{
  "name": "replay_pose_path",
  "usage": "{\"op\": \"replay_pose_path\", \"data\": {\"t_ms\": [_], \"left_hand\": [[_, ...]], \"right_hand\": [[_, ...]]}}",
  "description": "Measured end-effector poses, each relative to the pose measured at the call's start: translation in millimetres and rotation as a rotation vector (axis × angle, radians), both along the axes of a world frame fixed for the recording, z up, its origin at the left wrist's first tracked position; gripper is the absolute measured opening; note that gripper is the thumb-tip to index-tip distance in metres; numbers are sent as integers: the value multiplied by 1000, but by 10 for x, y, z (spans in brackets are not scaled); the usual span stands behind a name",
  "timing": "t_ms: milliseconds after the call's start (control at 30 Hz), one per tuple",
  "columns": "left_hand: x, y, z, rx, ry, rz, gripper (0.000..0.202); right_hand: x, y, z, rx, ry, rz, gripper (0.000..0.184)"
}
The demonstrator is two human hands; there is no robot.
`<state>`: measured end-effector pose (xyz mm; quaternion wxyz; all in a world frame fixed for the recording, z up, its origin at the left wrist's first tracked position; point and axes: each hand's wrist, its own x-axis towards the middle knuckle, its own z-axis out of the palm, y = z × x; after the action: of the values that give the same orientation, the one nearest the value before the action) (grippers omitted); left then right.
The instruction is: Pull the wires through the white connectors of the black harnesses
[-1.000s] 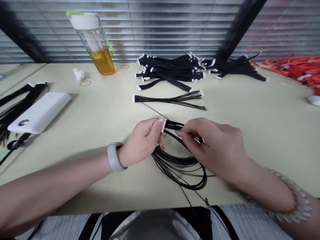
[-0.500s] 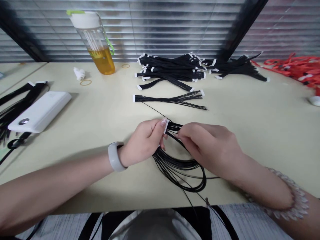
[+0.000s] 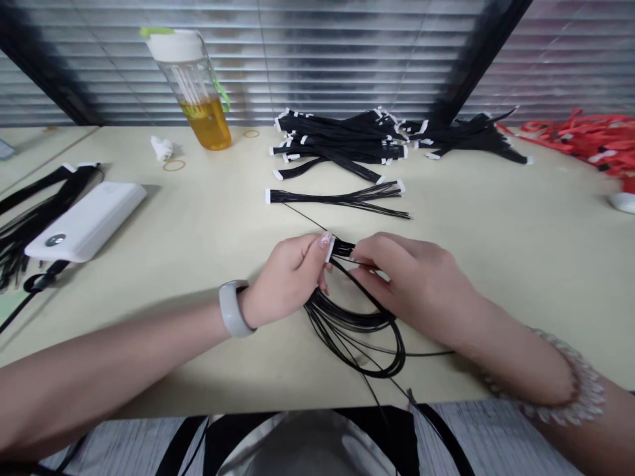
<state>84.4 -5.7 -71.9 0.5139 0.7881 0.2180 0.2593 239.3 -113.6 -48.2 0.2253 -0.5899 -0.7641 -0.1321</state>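
Between my hands a black wire harness [image 3: 360, 322] bends round in a loop above the table. My left hand [image 3: 290, 277] pinches its white connector [image 3: 331, 248] between thumb and fingers. Close to the connector, my right hand [image 3: 417, 277] is closed on the black wires, its fingertips partly hidden behind the hand. Several loose wires trail from the loop toward the table's front edge. Just beyond my hands lies another harness [image 3: 337, 197], with a white connector at its left end and some bare wire ends at its right.
Finished-looking black harnesses [image 3: 342, 135] are piled at the back, with more [image 3: 471, 137] to their right. Red cables [image 3: 585, 139] lie far right. At left are a white power bank [image 3: 86, 221], black wires [image 3: 49, 205], a bottle [image 3: 198, 92] and a crumpled tissue [image 3: 161, 148].
My right hand has shifted slightly on the wires, and its fingers have spread a little beside the connector. My left hand keeps its pinch. The camera view has moved slightly.
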Motion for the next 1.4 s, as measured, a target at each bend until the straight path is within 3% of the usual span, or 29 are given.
{"op": "replay_pose_path", "data": {"t_ms": [233,333,433,600,733,833,1100,1400], "left_hand": [[25,39,-22,-33,-129,242,44],[23,36,-5,-65,-144,281,44],[18,19,20,-51,-146,285,43],[18,4,21,-24,-137,286,42],[19,5,10,-8,-125,285,42],[24,4,11,-9,-125,287,41],[29,-11,13,16,-143,270,43],[21,-23,17,53,-119,257,45]], "right_hand": [[44,-107,211,161,170,-45,34],[-29,-131,228,-104,292,20,46],[-104,-109,169,-376,404,29,46],[-206,-65,54,-580,422,58,33],[-251,-48,18,-566,472,27,19],[-252,-39,0,-553,447,0,22],[-265,-35,-104,-549,422,95,29],[-346,18,-72,-598,401,16,26]]}}
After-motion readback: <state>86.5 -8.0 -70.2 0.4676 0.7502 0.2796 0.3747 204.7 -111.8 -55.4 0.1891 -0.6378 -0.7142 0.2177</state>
